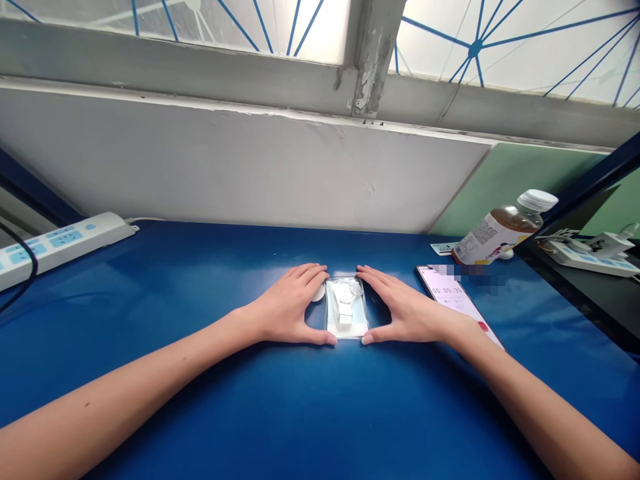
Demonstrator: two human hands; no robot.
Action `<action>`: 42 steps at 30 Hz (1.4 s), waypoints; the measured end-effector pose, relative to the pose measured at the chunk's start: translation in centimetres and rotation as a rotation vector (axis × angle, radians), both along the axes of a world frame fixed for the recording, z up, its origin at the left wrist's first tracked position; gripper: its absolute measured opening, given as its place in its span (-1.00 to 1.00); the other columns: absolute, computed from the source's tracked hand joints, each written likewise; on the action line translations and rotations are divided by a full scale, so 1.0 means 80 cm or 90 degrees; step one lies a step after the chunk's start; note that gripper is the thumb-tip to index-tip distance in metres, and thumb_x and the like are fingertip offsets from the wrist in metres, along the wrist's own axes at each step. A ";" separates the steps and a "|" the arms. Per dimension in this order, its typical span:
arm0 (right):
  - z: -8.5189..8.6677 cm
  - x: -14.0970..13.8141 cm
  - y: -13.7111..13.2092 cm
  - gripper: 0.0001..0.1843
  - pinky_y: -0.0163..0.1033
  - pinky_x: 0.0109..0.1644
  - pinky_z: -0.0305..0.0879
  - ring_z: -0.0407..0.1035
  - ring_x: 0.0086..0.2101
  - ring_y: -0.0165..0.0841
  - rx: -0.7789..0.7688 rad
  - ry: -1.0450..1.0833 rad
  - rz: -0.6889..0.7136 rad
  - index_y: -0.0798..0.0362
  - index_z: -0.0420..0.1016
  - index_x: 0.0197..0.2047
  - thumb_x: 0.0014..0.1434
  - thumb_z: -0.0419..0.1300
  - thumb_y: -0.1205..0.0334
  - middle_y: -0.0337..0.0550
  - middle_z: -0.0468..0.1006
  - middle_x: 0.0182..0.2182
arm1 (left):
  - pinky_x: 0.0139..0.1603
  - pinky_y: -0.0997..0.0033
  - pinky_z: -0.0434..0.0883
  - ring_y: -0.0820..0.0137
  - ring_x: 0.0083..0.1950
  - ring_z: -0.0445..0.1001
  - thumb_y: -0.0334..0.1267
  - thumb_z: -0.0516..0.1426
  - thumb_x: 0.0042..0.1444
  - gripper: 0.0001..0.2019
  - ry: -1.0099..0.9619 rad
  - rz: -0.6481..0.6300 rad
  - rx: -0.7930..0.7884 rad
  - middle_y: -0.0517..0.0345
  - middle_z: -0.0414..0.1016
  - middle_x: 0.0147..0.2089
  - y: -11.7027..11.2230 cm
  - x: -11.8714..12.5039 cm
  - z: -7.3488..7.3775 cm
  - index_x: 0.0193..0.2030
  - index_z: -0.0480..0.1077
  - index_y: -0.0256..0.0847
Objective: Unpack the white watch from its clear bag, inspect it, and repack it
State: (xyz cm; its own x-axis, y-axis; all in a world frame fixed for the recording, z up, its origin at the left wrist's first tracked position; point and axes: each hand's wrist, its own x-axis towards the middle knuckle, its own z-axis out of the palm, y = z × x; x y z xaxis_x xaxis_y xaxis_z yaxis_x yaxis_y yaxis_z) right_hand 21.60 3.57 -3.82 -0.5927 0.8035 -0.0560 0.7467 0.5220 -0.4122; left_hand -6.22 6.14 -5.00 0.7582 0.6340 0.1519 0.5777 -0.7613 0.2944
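Note:
A small clear plastic packet (353, 330) lies flat on the blue table. Inside it is a white item with a strap-like part (345, 300), whose exact kind I cannot make out. My left hand (287, 303) rests along the packet's left side, fingers stretched forward and thumb apart at the near left corner. On the opposite side, my right hand (407, 307) mirrors it, thumb by the near right corner. Neither hand grips the packet; whether the fingertips touch its edges I cannot tell. A whitish round thing (319, 293) shows partly under my left fingers.
Beyond my right wrist lies a phone (463, 300) displaying a timer. Behind it stands a drink bottle (500, 230) with a white cap, beside a small card (443, 249). Power strips sit at left (65, 243) and right (595, 259). A pale wall (250, 167) borders the table's far edge.

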 end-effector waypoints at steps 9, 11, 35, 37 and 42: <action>0.001 -0.003 0.000 0.16 0.23 0.39 0.03 -0.09 0.39 0.10 0.011 -0.041 -0.004 0.20 -0.03 0.47 0.08 0.17 -0.43 0.25 -0.02 0.44 | 0.35 -0.13 0.17 -0.16 0.41 0.13 0.42 0.19 -0.07 0.05 0.017 0.007 -0.001 -0.40 0.18 0.39 0.000 0.000 0.000 0.35 0.18 -0.42; 0.002 -0.003 0.000 0.17 0.23 0.39 0.03 -0.09 0.39 0.11 0.007 -0.044 -0.005 0.20 -0.03 0.47 0.07 0.17 -0.44 0.25 -0.03 0.44 | 0.35 -0.12 0.17 -0.16 0.42 0.12 0.41 0.20 -0.07 0.05 0.020 0.008 -0.004 -0.40 0.18 0.39 0.000 0.000 0.000 0.35 0.17 -0.43; 0.000 -0.006 0.002 -0.27 0.15 0.33 0.19 0.16 0.31 0.02 0.098 -0.008 -0.018 0.18 0.22 0.36 0.30 0.10 -0.14 0.24 0.27 0.33 | 0.38 -0.11 0.13 -0.13 0.43 0.08 0.28 0.15 0.10 -0.03 0.037 0.002 0.009 -0.37 0.12 0.42 -0.001 0.000 0.000 0.42 0.06 -0.47; -0.002 -0.006 0.002 -0.42 0.10 0.27 0.29 0.31 0.22 -0.02 0.128 0.012 -0.039 0.17 0.36 0.25 0.33 0.10 -0.05 0.21 0.42 0.22 | 0.38 -0.10 0.11 -0.12 0.44 0.07 0.20 0.14 0.14 -0.09 0.036 -0.005 0.013 -0.35 0.11 0.43 -0.002 -0.001 -0.001 0.42 0.05 -0.47; -0.005 -0.006 0.004 -0.74 0.02 0.12 0.41 0.48 0.01 -0.10 0.162 0.068 -0.066 0.06 0.52 -0.08 0.31 0.16 0.07 0.08 0.57 0.00 | 0.38 -0.08 0.13 -0.08 0.43 0.09 0.01 0.06 0.27 -0.32 0.024 -0.019 0.020 -0.29 0.14 0.42 0.000 -0.003 -0.002 0.40 0.11 -0.39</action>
